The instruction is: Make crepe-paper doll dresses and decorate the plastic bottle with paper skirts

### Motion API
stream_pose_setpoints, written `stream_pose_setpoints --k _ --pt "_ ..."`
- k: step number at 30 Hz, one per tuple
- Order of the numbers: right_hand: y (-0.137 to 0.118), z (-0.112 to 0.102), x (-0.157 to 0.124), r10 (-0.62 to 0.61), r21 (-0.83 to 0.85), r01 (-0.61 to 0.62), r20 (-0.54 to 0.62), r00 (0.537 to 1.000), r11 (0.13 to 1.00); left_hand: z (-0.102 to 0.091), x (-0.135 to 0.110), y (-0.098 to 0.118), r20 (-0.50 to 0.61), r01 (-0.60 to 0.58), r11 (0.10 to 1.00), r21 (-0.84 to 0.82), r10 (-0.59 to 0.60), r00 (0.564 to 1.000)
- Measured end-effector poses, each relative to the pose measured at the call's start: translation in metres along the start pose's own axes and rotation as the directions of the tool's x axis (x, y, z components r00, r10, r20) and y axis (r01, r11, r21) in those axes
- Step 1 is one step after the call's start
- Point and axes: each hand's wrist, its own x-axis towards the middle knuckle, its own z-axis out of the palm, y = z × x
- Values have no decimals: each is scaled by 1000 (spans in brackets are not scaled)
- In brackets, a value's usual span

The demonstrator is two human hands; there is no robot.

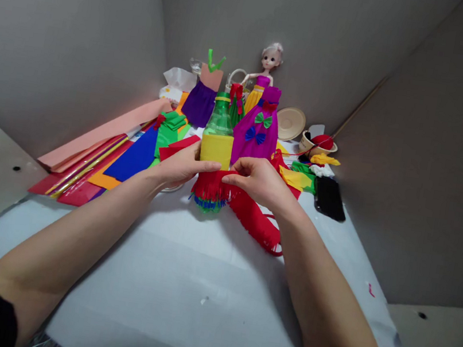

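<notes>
A green plastic bottle (221, 118) stands upright on the table with a yellow band (216, 151) round its middle. Red fringed paper (210, 185) wraps its lower part, above blue and green fringe near the base. My left hand (185, 161) grips the bottle's left side, its thumb lying across the front at the top of the red fringe. Thumb and forefinger of my right hand (252, 179) pinch the red fringed strip at the bottle's right side. From there the loose red strip (257, 221) trails down to the right on the table, partly behind my right wrist.
Coloured paper sheets (132, 153) lie at left. Behind the bottle stand a doll (269, 63), a purple paper dress (249, 127) with bows and a dark purple skirt (200, 102). At right are a phone (330, 199), a bowl (305, 144) and paper scraps (295, 178). Walls enclose the table.
</notes>
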Motion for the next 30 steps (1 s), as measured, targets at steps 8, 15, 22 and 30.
stream_pose_setpoints --k 8,15,22,30 --pt "3 -2 0 -17 65 13 60 998 998 -3 0 3 53 37 999 -15 -36 998" --pt "7 -2 0 -37 89 30 78 996 996 -3 0 3 40 35 999 -13 -35 999" --pt "5 -4 0 16 83 -23 82 996 996 0 0 3 9 10 998 -66 -10 1000" --pt "6 -6 0 58 106 -69 98 993 992 3 -1 6 -7 17 995 -97 -18 1000"
